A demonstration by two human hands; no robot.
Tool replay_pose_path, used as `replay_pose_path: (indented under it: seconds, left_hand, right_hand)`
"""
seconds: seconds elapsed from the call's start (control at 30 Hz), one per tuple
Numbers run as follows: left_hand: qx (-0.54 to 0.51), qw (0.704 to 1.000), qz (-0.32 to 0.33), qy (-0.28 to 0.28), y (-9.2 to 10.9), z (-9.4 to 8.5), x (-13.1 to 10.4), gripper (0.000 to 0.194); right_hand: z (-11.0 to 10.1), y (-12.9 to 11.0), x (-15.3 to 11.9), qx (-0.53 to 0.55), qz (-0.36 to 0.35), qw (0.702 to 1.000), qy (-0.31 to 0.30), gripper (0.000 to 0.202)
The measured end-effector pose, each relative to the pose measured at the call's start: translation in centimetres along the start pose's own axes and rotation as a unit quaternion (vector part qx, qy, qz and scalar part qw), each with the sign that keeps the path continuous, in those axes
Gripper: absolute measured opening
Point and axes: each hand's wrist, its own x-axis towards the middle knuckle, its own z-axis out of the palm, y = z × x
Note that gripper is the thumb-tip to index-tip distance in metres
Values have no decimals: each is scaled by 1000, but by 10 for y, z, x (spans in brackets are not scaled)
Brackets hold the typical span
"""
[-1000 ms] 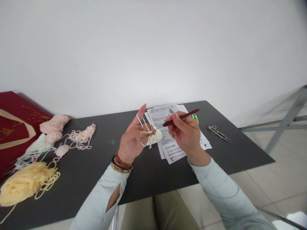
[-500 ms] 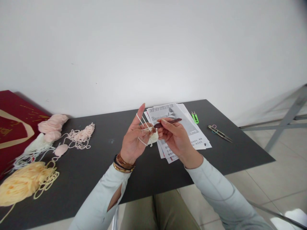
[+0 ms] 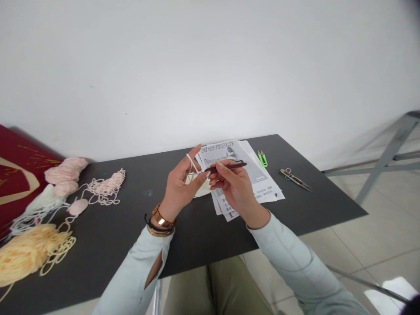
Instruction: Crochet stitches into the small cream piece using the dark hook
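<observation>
White yarn [image 3: 193, 162] loops round the raised index finger of my left hand [image 3: 182, 186], whose thumb pinches a small cream crocheted piece [image 3: 203, 189]. My right hand [image 3: 234, 183] is closed on a dark reddish-brown crochet hook [image 3: 234, 166]. The hook's tip end meets the piece at my left fingertips, where the fingers partly hide it. Both hands are held close together in front of printed sheets [image 3: 252, 168].
Green-handled snips [image 3: 262, 159] and metal thread scissors [image 3: 295, 180] lie right of the sheets on the dark table [image 3: 131, 236]. At the left are pink yarn [image 3: 67, 170], yellow yarn [image 3: 26, 253], white yarn and a red bag [image 3: 19, 175].
My left thumb has come up against the piece near the hook, and my left hand has turned. The yarn loops look closer together. The view has shifted slightly.
</observation>
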Motion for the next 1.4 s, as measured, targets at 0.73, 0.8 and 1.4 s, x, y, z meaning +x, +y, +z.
replay_pose_path:
  seconds: [0.73, 0.8, 1.4]
  left_hand:
    - [-166, 971, -81, 152, -3, 22, -6, 92]
    - [-149, 975, -78, 141, -2, 21, -6, 90]
    - [-81, 984, -98, 125, -2, 14, 0, 91]
  right_hand:
    - [-4, 10, 6, 23, -17, 997, 69, 27]
    - [-4, 11, 5, 4, -31, 997, 73, 25]
    - [-8, 13, 5, -80, -72, 991, 82, 19]
